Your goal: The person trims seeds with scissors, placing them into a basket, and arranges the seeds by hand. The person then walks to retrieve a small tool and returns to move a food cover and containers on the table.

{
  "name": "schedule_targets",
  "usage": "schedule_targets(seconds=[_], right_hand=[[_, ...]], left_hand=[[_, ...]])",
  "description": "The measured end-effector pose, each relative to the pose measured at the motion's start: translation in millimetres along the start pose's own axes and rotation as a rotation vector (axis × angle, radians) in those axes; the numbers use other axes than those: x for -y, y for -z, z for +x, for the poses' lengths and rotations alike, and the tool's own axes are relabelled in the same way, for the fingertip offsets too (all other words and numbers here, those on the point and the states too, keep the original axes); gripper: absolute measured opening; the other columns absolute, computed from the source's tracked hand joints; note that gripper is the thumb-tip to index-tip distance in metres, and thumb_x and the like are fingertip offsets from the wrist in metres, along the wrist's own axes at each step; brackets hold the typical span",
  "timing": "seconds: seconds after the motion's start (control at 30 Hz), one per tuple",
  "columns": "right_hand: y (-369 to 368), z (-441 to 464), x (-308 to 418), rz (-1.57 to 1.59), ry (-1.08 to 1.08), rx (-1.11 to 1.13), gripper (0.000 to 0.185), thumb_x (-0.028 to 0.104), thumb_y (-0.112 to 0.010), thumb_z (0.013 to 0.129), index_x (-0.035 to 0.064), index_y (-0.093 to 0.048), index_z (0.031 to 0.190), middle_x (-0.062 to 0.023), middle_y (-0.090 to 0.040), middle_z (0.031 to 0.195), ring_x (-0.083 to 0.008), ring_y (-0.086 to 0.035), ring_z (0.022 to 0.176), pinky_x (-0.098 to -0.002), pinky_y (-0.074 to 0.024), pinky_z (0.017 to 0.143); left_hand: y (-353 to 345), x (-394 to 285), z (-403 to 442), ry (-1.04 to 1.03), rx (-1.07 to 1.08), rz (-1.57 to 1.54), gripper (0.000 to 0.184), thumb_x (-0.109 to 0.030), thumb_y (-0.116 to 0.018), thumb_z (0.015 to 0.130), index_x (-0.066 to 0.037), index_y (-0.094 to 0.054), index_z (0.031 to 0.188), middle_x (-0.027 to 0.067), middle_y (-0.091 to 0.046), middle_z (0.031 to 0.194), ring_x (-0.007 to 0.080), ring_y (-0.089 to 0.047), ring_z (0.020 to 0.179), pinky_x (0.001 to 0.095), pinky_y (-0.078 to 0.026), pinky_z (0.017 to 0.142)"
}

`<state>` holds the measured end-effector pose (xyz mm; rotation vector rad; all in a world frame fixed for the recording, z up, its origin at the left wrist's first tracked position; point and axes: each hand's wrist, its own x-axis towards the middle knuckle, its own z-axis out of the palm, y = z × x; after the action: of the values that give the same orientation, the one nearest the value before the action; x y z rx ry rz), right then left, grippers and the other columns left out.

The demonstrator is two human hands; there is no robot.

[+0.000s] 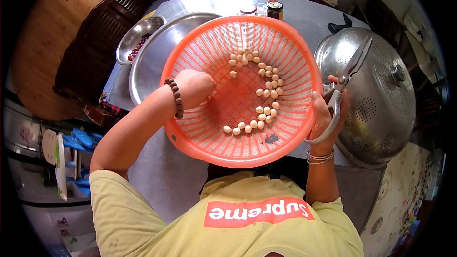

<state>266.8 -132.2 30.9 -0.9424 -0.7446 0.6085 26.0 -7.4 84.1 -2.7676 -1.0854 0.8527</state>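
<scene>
An orange plastic basket [190, 138] with slotted sides is tilted toward me above the table. Pale, round, longan-like pieces [268, 93] lie in a curve across its bottom and right side. My left hand [193, 88], a beaded bracelet at its wrist, reaches inside the basket's left part. Its fingers are curled closed, and whatever they may hold is hidden. At the right rim, my right hand [326, 116] grips a pair of scissors [354, 59] by the handles, blades pointing up and away. That hand's thumb also presses against the basket's rim.
Behind the basket on the grey table [309, 9] are a large metal tray [145, 66], a steel bowl [124, 43] with dark red fruit and a dark jar [274, 10]. A big perforated steel lid [385, 104] stands at the right. Wooden chairs surround the far side.
</scene>
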Motion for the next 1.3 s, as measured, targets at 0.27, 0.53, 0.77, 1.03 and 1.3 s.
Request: schedule_targets(seconds=[0.27,0.53,0.77,1.03,1.3], right_hand=[[7,1,-4,-0.089,0.045,0.014,0.037,0.001,-0.064,0.075,-0.0001,-0.05,0.11,0.0054,-0.044,0.072,-0.0023,-0.042,0.062,-0.0156,-0.0373,0.059],[4,-1,0,-0.129,0.044,-0.002,0.039,0.004,-0.064,0.075,-0.0003,-0.049,0.111,0.0048,-0.046,0.072,-0.0026,-0.042,0.062,-0.0162,-0.0368,0.058],[5,-2,2,-0.139,0.041,0.002,0.038,0.002,-0.063,0.075,0.0005,-0.049,0.111,0.0043,-0.046,0.073,-0.0031,-0.041,0.062,-0.0171,-0.0364,0.057],[6,-5,3,-0.008,-0.088,-0.031,0.035,-0.002,-0.06,0.076,0.0024,-0.049,0.109,0.0052,-0.044,0.072,-0.0029,-0.04,0.063,-0.0176,-0.0367,0.059],[81,-9,10,0.193,-0.325,-0.12,0.042,-0.004,-0.058,0.073,0.0029,-0.047,0.113,-0.0004,-0.048,0.077,-0.0082,-0.049,0.067,-0.0202,-0.0452,0.067]], left_hand=[[2,-12,-3,-0.039,0.03,0.147,0.008,-0.007,-0.058,0.072,-0.008,-0.064,0.077,0.0074,-0.063,0.07,0.0241,-0.064,0.069,0.0349,-0.051,0.057],[-4,-14,-1,-0.008,0.023,0.151,0.011,-0.01,-0.055,0.075,-0.007,-0.066,0.074,0.0075,-0.066,0.076,0.0237,-0.065,0.075,0.0339,-0.052,0.059],[2,17,-4,-0.058,-0.324,-0.142,0.005,-0.008,-0.054,0.074,-0.005,-0.057,0.075,0.0121,-0.06,0.072,0.0276,-0.061,0.071,0.0351,-0.05,0.061],[-3,109,-94,0.191,-0.864,-0.646,0.007,-0.002,-0.054,0.076,0.003,-0.05,0.074,0.0077,-0.048,0.063,0.0123,-0.045,0.054,0.0254,-0.039,0.051],[-96,74,-113,0.406,-0.816,-0.963,0.01,-0.002,-0.052,0.08,0.001,-0.051,0.07,0.0015,-0.049,0.057,0.0078,-0.045,0.05,0.0224,-0.038,0.048]])
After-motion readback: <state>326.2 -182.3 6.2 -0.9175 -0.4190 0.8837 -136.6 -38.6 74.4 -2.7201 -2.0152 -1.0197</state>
